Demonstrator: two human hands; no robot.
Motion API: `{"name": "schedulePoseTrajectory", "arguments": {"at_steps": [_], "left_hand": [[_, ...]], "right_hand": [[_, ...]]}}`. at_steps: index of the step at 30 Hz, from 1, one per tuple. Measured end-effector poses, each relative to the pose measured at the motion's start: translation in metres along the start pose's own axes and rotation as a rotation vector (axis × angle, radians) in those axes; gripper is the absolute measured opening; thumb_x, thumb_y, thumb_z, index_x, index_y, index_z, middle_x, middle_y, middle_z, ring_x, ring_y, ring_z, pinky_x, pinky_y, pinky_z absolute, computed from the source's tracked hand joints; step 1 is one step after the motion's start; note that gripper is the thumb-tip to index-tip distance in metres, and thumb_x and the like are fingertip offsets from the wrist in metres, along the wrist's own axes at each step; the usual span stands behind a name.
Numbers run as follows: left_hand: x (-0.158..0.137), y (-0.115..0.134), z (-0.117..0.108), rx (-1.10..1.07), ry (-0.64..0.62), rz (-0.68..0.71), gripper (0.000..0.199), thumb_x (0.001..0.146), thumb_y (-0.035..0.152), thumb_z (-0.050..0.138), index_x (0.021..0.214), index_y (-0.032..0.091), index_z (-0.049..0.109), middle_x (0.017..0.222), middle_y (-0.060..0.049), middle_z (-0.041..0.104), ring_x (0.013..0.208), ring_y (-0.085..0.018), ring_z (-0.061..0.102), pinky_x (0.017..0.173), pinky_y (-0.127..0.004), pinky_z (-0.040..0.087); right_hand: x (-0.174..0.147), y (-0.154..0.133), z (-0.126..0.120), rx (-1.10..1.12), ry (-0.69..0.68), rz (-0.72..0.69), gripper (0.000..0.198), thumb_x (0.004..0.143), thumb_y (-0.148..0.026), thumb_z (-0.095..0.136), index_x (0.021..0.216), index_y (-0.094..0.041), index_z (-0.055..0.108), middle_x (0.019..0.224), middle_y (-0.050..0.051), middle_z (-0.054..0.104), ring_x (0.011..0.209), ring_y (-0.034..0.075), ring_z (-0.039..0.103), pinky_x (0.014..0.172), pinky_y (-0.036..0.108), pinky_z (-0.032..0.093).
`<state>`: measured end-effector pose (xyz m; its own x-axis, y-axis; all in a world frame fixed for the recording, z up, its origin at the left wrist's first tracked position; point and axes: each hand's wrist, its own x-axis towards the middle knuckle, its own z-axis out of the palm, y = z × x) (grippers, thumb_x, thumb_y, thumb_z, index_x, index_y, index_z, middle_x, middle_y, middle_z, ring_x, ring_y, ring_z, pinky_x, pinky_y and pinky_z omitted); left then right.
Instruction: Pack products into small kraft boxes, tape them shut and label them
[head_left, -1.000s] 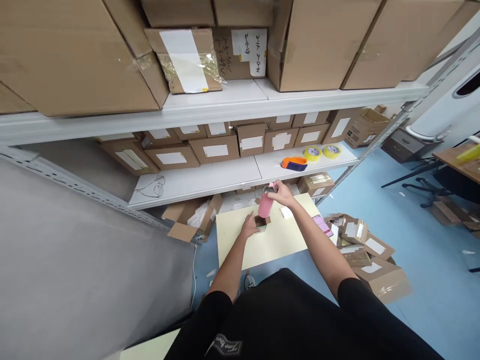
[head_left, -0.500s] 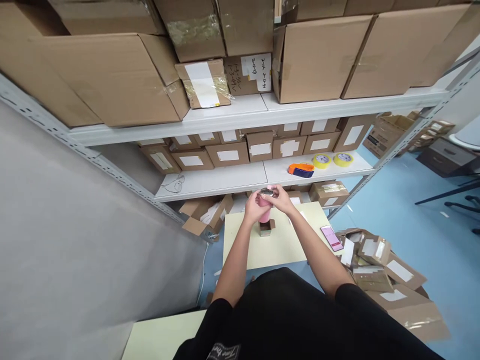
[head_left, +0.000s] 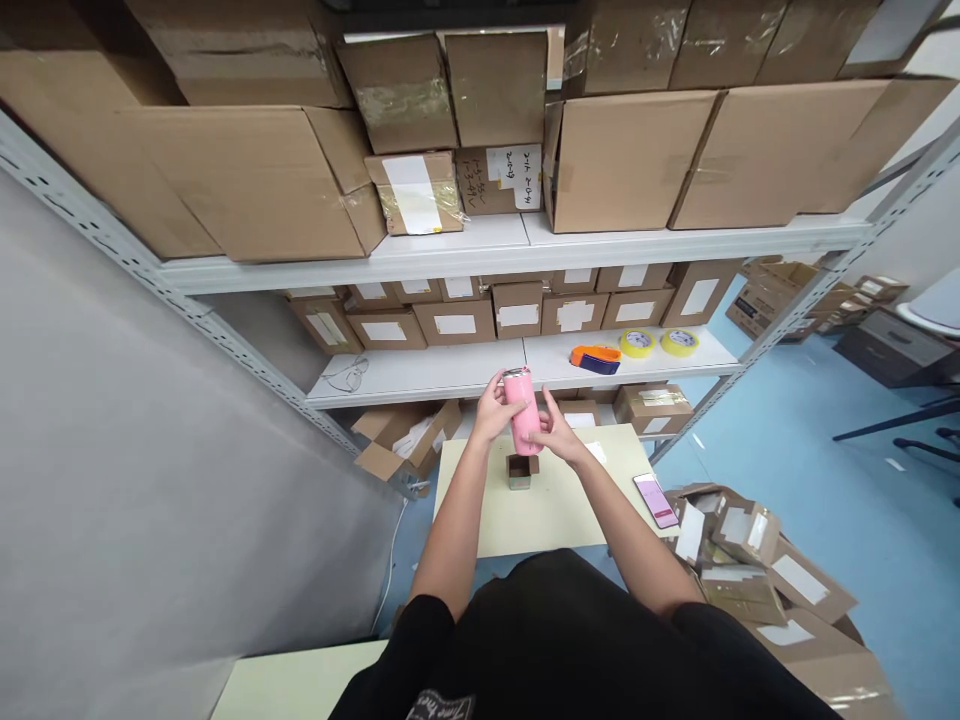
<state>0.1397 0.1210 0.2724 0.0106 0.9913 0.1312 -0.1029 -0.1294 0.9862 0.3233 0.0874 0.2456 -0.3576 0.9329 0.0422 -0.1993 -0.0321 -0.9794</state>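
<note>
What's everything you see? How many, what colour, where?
Cup: one, pink and silver, held up, centre
Worktable: one, pale yellow, below cup
Small box: one, greenish and brown, open on worktable
Phone: one, pink screen, worktable's right end
Tape rolls: two, yellow, middle shelf
Unclear object: one, orange and blue, beside tape rolls
Glasses: one pair, colour unclear, shelf's left end
Rack: one, whitish, ahead
Cardboard boxes: many, brown, rack and floor
Floor: one, blue, below
Wall: one, grey, left
Shirt: one, black, bottom
Left hand: one, bare, cup's left
Right hand: one, bare, cup's right
</note>
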Motion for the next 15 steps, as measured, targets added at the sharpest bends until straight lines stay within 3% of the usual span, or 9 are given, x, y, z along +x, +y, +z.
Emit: {"name": "schedulePoseTrajectory", "arguments": {"at_steps": [3, 5, 9, 11, 15], "left_hand": [[0.003, -0.002, -0.002, -0.03, -0.029, -0.016, 0.109, 0.077, 0.039, 0.088, 0.167, 0.026, 0.027, 0.13, -0.013, 0.071, 0.117, -0.027, 0.069, 0.106, -0.046, 0.054], [0.004, -0.002, -0.003, -0.013, -0.048, -0.029, 0.113, 0.079, 0.04, 0.087, 0.169, 0.028, 0.02, 0.134, -0.013, 0.069, 0.12, -0.027, 0.068, 0.108, -0.046, 0.053], [0.007, 0.0, -0.004, 0.099, 0.038, -0.032, 0.132, 0.066, 0.035, 0.098, 0.17, 0.031, 0.018, 0.139, -0.013, 0.064, 0.119, -0.027, 0.068, 0.106, -0.044, 0.053], [0.008, 0.002, -0.004, 0.098, 0.046, -0.043, 0.135, 0.064, 0.031, 0.098, 0.171, 0.03, 0.016, 0.133, -0.012, 0.066, 0.114, -0.026, 0.069, 0.104, -0.044, 0.054], [0.01, 0.001, -0.004, -0.045, -0.072, -0.061, 0.132, 0.071, 0.03, 0.093, 0.171, 0.031, 0.006, 0.131, -0.012, 0.069, 0.116, -0.025, 0.069, 0.104, -0.045, 0.055]], "right_hand": [[0.0, -0.004, -0.005, 0.025, -0.043, 0.039, 0.13, 0.069, -0.032, 0.09, 0.169, -0.039, 0.008, 0.116, 0.004, 0.072, 0.104, 0.027, 0.074, 0.09, 0.047, 0.062], [0.0, -0.002, -0.005, -0.005, 0.011, 0.017, 0.133, 0.067, -0.032, 0.092, 0.17, -0.039, 0.008, 0.109, 0.002, 0.072, 0.098, 0.025, 0.074, 0.087, 0.045, 0.062], [0.002, 0.008, 0.0, -0.1, 0.147, -0.05, 0.143, 0.059, -0.036, 0.098, 0.17, -0.035, 0.007, 0.097, -0.001, 0.067, 0.093, 0.023, 0.071, 0.088, 0.043, 0.062], [0.002, 0.012, 0.001, -0.07, 0.095, 0.005, 0.142, 0.062, -0.038, 0.096, 0.171, -0.035, 0.005, 0.097, -0.001, 0.068, 0.092, 0.024, 0.071, 0.086, 0.044, 0.062], [0.003, 0.018, 0.001, -0.008, 0.004, 0.042, 0.136, 0.066, -0.037, 0.092, 0.17, -0.036, 0.005, 0.1, 0.0, 0.069, 0.091, 0.022, 0.072, 0.086, 0.044, 0.062]]}}
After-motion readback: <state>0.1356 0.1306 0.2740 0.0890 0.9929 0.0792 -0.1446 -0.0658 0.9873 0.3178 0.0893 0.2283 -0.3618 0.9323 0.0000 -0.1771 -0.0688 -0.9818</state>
